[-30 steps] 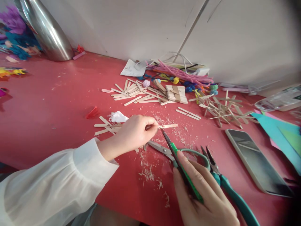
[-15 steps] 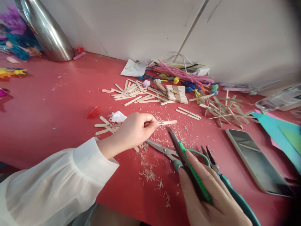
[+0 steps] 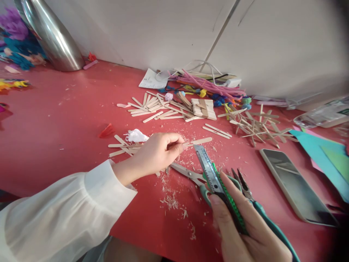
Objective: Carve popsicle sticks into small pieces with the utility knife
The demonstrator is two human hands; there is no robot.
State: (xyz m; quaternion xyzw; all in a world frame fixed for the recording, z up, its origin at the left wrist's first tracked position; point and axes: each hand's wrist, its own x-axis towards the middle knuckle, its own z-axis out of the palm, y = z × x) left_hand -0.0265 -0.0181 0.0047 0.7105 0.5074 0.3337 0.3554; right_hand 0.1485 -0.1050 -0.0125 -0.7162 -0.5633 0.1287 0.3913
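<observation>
My left hand (image 3: 165,148) is closed, pinching one end of a wooden craft stick (image 3: 203,140) that points to the right. In my closed right hand (image 3: 245,222) is a green and black utility knife (image 3: 209,173), its metal blade out. The blade's tip is close to the stick's lower edge; whether they touch I cannot tell. Pale wood shavings (image 3: 171,201) lie scattered beneath both hands. Scissors (image 3: 188,173) rest under the knife, partly hidden by it, and pliers (image 3: 244,187) lie partly behind my right hand.
Loose craft sticks (image 3: 152,107) are heaped behind my hands. More sticks form a tangled pile (image 3: 259,125) to the right, near a phone (image 3: 297,185) and coloured paper (image 3: 321,145). Pink pipe cleaners (image 3: 207,83) lie by the wall. A steel jug (image 3: 56,40) stands far left.
My right hand has rolled the knife, so the flat of its blade now shows. The stick's free end reaches slightly farther right and up. My left hand has shifted slightly right.
</observation>
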